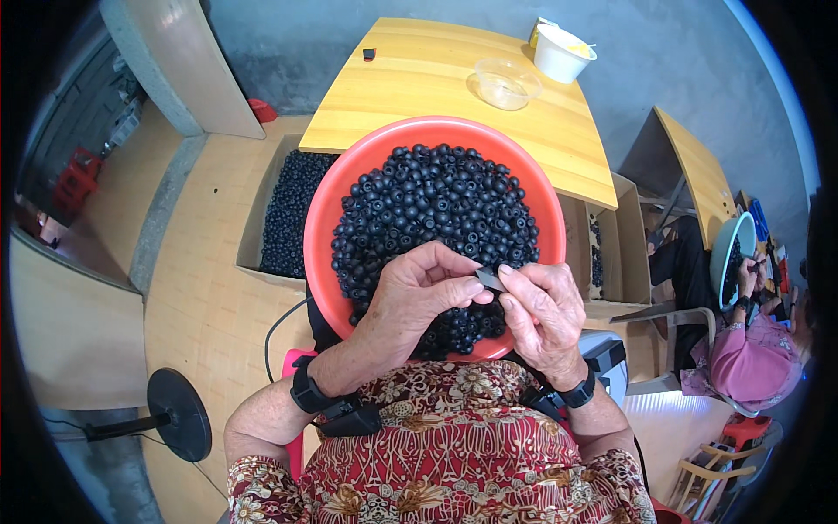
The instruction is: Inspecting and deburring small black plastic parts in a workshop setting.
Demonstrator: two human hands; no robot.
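Observation:
A red basin (546, 196) full of small round black parts with holes (441, 205) sits right in front of me. Above its near half, my left hand (428, 284) and my right hand (546, 314) meet, fingertips almost touching. Between them shows a small flat grey blade (491, 279), pinched by the thumb and fingers of my right hand. The thumb and forefinger of my left hand are pinched at the blade's other end. Whatever is between those left fingertips is too small and hidden to make out.
Beyond the basin stands a yellow wooden table (410, 79) with a clear bowl (506, 85) and a white tub (563, 54). A cardboard box of black parts (297, 210) lies left, another box (621, 249) right. A co-worker (755, 358) sits far right with a green basin (745, 236).

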